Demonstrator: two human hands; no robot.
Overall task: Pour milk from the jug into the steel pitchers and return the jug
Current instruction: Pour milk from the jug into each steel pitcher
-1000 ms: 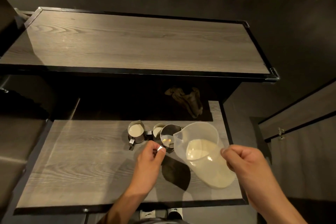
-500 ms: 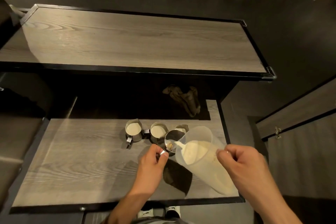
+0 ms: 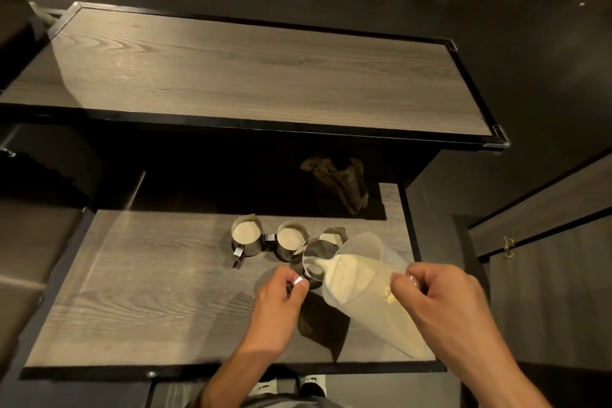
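My right hand (image 3: 443, 305) grips the handle of a clear plastic milk jug (image 3: 361, 288), tipped steeply to the left. Milk runs from its spout into a steel pitcher (image 3: 313, 263) that my left hand (image 3: 278, 305) holds by the handle, tilted toward the jug, over the lower wooden counter (image 3: 149, 291). Behind it stand three more steel pitchers holding milk: one at the left (image 3: 246, 237), one in the middle (image 3: 291, 238), and one (image 3: 332, 235) partly hidden behind the held pitcher.
A dark cloth (image 3: 323, 328) lies on the counter under the jug. A crumpled brown rag (image 3: 344, 182) sits in the dark recess behind. A higher wooden shelf (image 3: 248, 76) spans the back. My shoes (image 3: 288, 386) show below the counter's front edge.
The jug has tipped further over, and milk has reached the spout and now pours into the held pitcher. My left hand keeps hold of the pitcher's handle.
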